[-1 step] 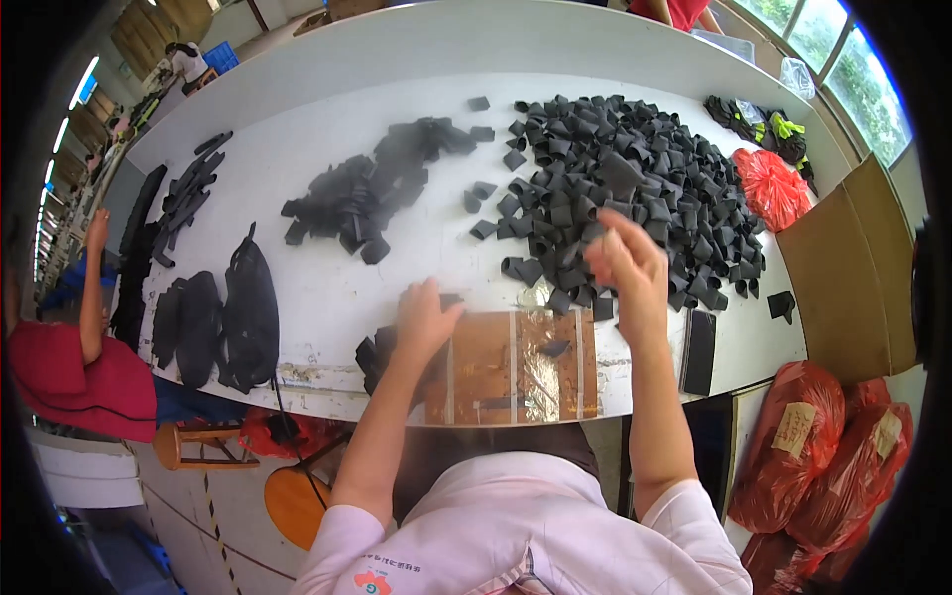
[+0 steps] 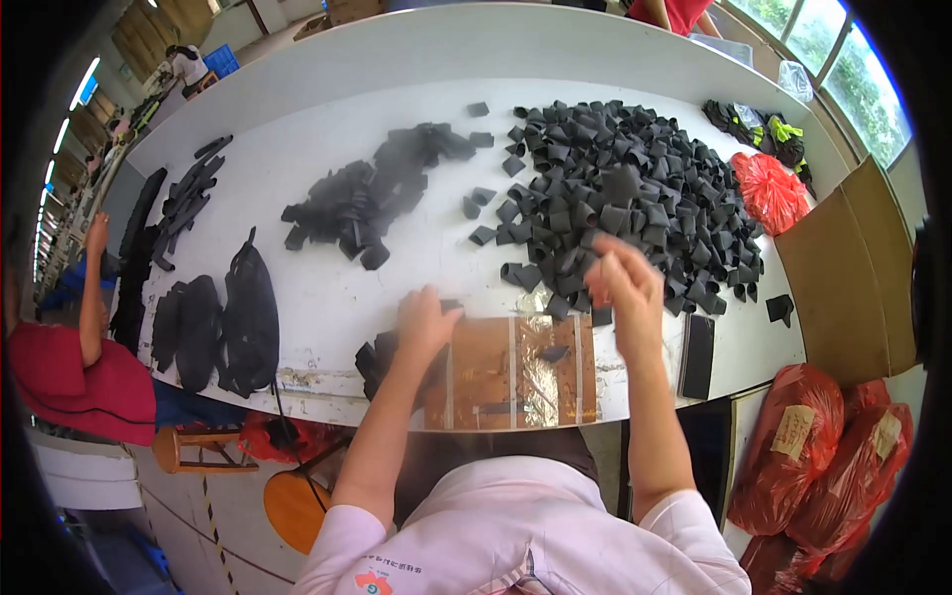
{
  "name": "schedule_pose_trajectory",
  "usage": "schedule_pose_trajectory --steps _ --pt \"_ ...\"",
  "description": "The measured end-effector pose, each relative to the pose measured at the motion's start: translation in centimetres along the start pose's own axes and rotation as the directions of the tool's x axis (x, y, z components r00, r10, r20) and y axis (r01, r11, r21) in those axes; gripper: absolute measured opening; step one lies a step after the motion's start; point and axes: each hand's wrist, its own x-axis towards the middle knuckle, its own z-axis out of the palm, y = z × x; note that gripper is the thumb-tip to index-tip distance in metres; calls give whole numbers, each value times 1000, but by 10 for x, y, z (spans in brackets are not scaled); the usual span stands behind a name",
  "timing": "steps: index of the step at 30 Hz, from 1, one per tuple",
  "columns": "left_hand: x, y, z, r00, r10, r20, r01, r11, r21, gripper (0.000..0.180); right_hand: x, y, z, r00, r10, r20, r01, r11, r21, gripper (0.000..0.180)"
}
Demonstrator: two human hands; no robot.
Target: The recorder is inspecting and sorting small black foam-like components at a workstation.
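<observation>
On the brown taped board (image 2: 481, 377) at the table's near edge lies a small black piece (image 2: 555, 352). My left hand (image 2: 426, 325) rests at the board's far left corner, closed, with a black fabric piece (image 2: 451, 304) showing between thumb and fingers. Beside that wrist, partly hidden by the forearm, is a small heap of black pieces (image 2: 372, 362). My right hand (image 2: 630, 293), blurred, hovers over the near edge of a big pile of folded black fabric loops (image 2: 635, 169). Its fingers are pinched; what they hold is unclear.
Flat black pieces (image 2: 357, 198) lie mid-table, with black strip bundles (image 2: 248, 317) to the left. A dark block (image 2: 698, 357), a red bag (image 2: 771, 190) and a cardboard sheet (image 2: 853, 268) are at right. Red sacks (image 2: 793, 446) stand below. A person in red (image 2: 84, 372) is at left.
My right hand has come slightly down toward me over the pile's near edge. My left hand stays at the board's corner, and the whole view has shifted a little.
</observation>
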Motion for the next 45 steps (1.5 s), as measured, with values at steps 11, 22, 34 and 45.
schedule_pose_trajectory --steps 11,22,34,45 --pt "-24 17 -69 988 80 131 26 755 -655 10 -109 30 -5 807 303 507 -84 909 -409 37" --pt "-122 83 -94 891 333 308 -37 729 -683 39 -118 29 13 775 342 531 -456 885 95 31" --pt "-140 86 -66 915 237 327 360 -109 -927 17 -122 20 10 845 448 293 -535 718 446 13" --pt "-136 101 -79 970 120 212 221 -63 -973 17 -116 17 17 818 457 351 -576 647 500 10"
